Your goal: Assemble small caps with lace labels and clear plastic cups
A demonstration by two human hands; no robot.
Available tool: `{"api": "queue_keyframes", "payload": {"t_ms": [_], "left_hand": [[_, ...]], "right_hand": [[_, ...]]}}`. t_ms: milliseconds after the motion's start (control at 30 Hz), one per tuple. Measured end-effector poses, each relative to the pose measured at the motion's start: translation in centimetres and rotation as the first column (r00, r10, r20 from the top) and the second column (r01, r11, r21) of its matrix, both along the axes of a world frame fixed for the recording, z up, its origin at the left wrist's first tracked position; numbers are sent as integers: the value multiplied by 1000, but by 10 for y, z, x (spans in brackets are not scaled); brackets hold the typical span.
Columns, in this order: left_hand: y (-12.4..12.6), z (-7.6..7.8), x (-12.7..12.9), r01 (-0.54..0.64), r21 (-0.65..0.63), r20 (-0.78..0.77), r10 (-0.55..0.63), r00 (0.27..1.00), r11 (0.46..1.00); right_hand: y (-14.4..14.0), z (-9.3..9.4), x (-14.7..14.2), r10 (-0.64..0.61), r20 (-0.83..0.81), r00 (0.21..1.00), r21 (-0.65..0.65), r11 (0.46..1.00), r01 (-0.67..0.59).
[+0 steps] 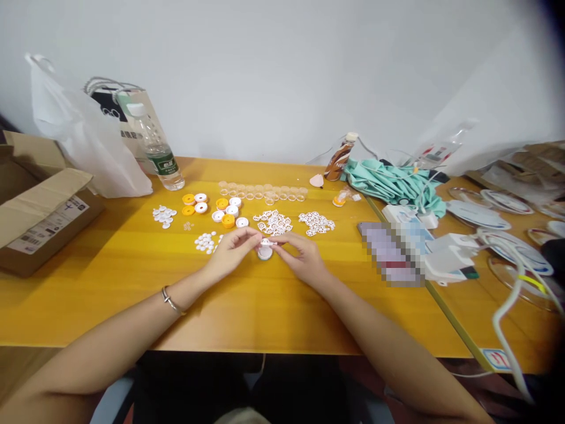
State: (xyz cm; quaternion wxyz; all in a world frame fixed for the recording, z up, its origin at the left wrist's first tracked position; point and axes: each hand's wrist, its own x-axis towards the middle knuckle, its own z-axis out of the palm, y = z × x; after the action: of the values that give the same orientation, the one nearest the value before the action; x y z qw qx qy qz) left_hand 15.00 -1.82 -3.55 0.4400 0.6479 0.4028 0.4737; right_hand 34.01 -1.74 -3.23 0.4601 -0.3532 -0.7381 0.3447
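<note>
Left hand [232, 247] and right hand [300, 253] pinched shut on small white lattice plastic ring [267, 241] above round white plastic cap [265, 253]; best kept level, centred before pressing.

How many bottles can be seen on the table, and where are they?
2. A clear water bottle stands at the back left beside the white bag. A brown bottle leans at the back, next to the green cloth.

Small assembly workroom: parts-strewn table [132, 306], carton [39, 218]
</note>
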Motion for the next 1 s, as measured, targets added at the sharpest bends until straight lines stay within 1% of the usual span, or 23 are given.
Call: {"api": "queue_keyframes", "payload": {"t_ms": [67, 133, 233, 300, 333, 433, 533, 700, 833, 1000], "left_hand": [[8, 1, -6, -23, 125, -169, 44, 985, 992], [19, 1, -10, -9, 265, -351, 105, 930, 964], [40, 0, -11, 115, 425, -564, 163, 810, 898], [52, -1, -7, 183, 472, -650, 200, 733, 862], [57, -1, -5, 202, 480, -680, 217, 700, 854], [68, -4, 1, 216, 472, -734, 245, 634, 854], [74, -10, 3, 216, 458, -749, 243, 617, 862], [79, -17, -2, 200, 449, -734, 232, 638, 871], [81, -19, -4, 193, 435, -722, 212, 659, 879], [80, -19, -2, 201, 420, -722, 192, 665, 885]], "right_hand": [[3, 0, 0, -83, -68, 994, -78, 994, 77], [8, -1, 0, -145, -158, 977, -185, 976, 115], [15, -4, 1, -189, -285, 940, -362, 929, 77], [18, -7, 2, -204, -349, 914, -456, 890, 24], [19, -8, 2, -209, -372, 905, -490, 872, 0], [18, -10, 2, -210, -411, 887, -547, 835, -56], [17, -9, 1, -210, -425, 880, -569, 818, -80], [14, -6, 0, -212, -408, 888, -562, 825, -62], [13, -4, -1, -215, -407, 888, -565, 823, -59], [13, -2, -2, -224, -377, 899, -575, 817, -38]]}}
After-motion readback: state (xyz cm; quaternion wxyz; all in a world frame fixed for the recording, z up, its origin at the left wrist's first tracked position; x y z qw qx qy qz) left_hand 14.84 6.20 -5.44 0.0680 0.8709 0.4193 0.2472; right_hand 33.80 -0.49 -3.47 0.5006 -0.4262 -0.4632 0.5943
